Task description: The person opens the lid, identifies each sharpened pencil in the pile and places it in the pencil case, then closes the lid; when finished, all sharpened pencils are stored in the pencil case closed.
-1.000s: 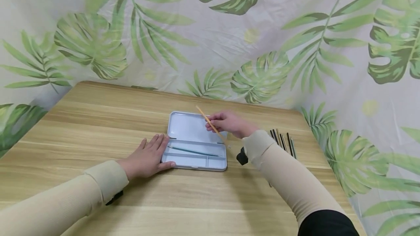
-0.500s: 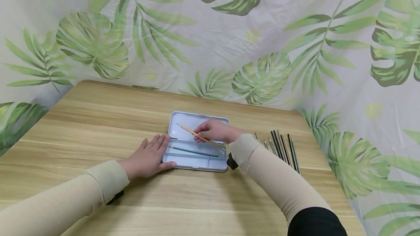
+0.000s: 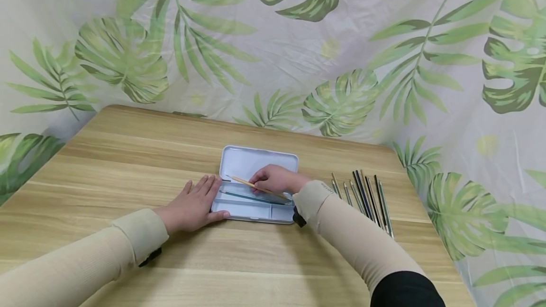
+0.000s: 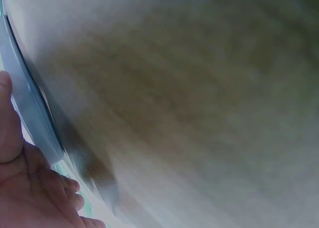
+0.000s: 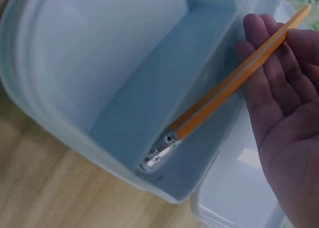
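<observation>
An open pale blue pencil case point(image 3: 249, 210) lies on the table, its lid point(image 3: 236, 159) folded back. My left hand point(image 3: 189, 206) rests flat against its left side, with the thumb along the front edge. Between thumb and fingers, my right hand point(image 3: 278, 178) pinches an orange pencil point(image 3: 241, 181) over the long rear compartment. In the right wrist view, the metal-capped end of the orange pencil point(image 5: 219, 101) dips into that compartment's end corner; its other end points up past the fingers. A teal pencil point(image 3: 239, 195) lies in the same compartment.
Several loose pencils point(image 3: 360, 188), dark, wood-coloured and teal, lie side by side on the table right of the case, partly behind the right sleeve point(image 3: 341, 221). A leaf-printed cloth point(image 3: 204, 37) hangs behind the wooden table point(image 3: 141, 155).
My right hand has come left and down from the lid's right edge to the rear compartment. The orange pencil has tipped from steep to nearly flat. My left hand has stayed put.
</observation>
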Tool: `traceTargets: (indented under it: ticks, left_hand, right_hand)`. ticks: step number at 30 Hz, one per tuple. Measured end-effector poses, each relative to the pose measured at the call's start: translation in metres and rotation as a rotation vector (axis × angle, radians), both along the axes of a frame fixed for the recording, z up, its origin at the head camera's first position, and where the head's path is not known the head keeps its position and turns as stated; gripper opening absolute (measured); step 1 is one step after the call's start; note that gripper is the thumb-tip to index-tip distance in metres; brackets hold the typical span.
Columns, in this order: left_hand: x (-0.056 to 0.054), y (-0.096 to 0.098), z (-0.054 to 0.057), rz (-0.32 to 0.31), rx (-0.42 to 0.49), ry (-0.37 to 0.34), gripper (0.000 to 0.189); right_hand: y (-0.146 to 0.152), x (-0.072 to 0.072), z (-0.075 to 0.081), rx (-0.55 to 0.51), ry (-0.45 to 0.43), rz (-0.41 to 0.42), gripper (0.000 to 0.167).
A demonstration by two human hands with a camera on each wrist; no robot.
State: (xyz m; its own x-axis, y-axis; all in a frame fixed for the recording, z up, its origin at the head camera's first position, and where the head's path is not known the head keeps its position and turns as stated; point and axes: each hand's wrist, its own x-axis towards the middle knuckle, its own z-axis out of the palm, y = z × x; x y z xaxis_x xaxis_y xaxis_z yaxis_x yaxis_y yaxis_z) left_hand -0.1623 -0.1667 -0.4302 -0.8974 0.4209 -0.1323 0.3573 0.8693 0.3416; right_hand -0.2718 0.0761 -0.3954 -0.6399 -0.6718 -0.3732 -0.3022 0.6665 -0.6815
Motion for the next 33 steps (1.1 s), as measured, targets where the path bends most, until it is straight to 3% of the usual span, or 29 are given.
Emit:
traceTargets:
  ticks: [10,14,23,28,33]
  left_hand:
    - [0.0,0.001,-0.001,0.005,0.01,-0.034,0.099]
    - [-0.001,0.001,-0.001,0.01,0.018,-0.018,0.097]
    - [-0.001,-0.002,0.003,-0.001,0.011,-0.007,0.097]
    - [-0.002,-0.001,0.005,-0.007,0.01,-0.005,0.097]
    - [0.0,0.0,0.004,-0.01,0.001,-0.02,0.098]
  right_hand:
    - [0.001,0.004,0.0,0.147,0.238,0.12,0.022]
    - [0.012,0.002,0.003,0.106,0.289,0.092,0.022]
    - [0.073,-0.004,0.02,-0.177,0.145,-0.262,0.025]
    - [0.116,-0.002,0.025,-0.238,0.132,-0.412,0.032]
    - [0.161,0.0,0.018,-0.28,0.108,-0.595,0.041]
